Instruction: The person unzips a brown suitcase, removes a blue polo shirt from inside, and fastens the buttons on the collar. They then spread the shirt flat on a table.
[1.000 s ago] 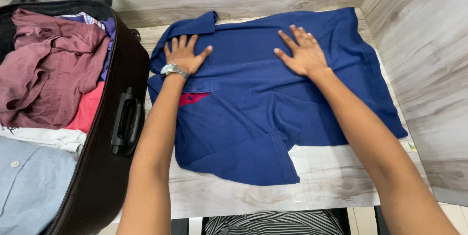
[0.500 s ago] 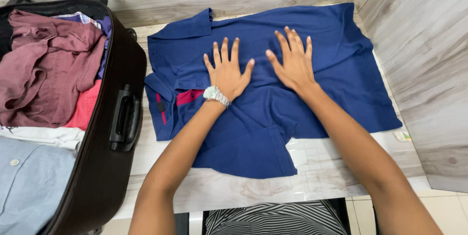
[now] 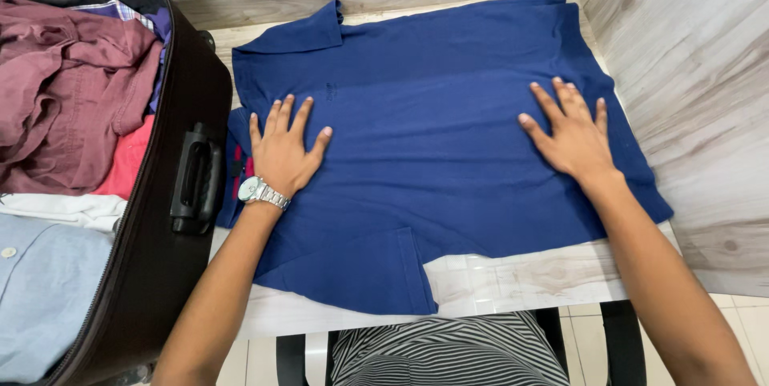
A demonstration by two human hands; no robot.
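Hands flat, fingers spread, gripping nothing: left hand and right hand press soft navy knit polo shirt, wide apart.

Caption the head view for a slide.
Left hand and right hand pressed flat on a blue polo shirt beside an open suitcase.

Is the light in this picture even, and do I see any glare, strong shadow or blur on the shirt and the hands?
Head view: soft, even light, sharp focus; the blue shirt shows only faint fold shading; left hand and right hand cast slight shadows; mild glare on the table.
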